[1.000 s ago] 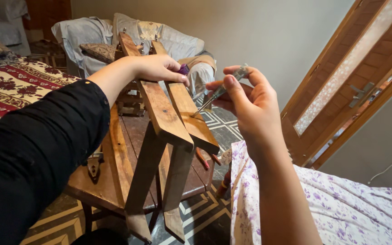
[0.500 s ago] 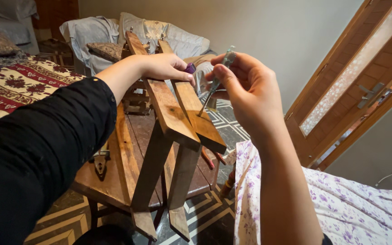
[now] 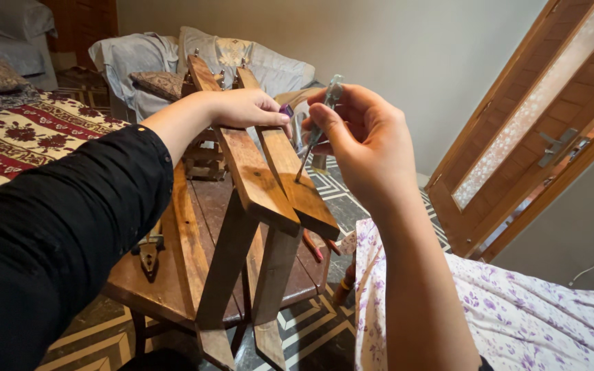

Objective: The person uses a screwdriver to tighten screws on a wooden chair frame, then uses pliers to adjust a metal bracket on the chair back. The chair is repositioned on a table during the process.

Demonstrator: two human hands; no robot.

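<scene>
Pinching a screwdriver [image 3: 314,137] by its clear handle, the right hand [image 3: 366,148] holds it thumb against fingertips, shaft slanting down and left so the tip meets the top face of the nearer slat [image 3: 290,175]; the grip high on the handle appears to suit turning the tool. Screwdriver: just left of the right palm, between the two hands. Left hand [image 3: 242,108]: curled, palm down, over the upper ends of the two slats, fingers pressed together; it seems to be steadying the wood against the tool's push. A small purple item [image 3: 287,109] shows at its fingertips; what it is cannot be told. Slats: two parallel boards on a tilted wooden frame [image 3: 232,268], running down from under the left hand. Below both hands, a low wooden table [image 3: 173,275] carrying the frame, with pliers [image 3: 149,251] under the left forearm. Right of the right arm, a wooden door [image 3: 537,130]. Beyond the left hand, a draped armchair [image 3: 139,62].
</scene>
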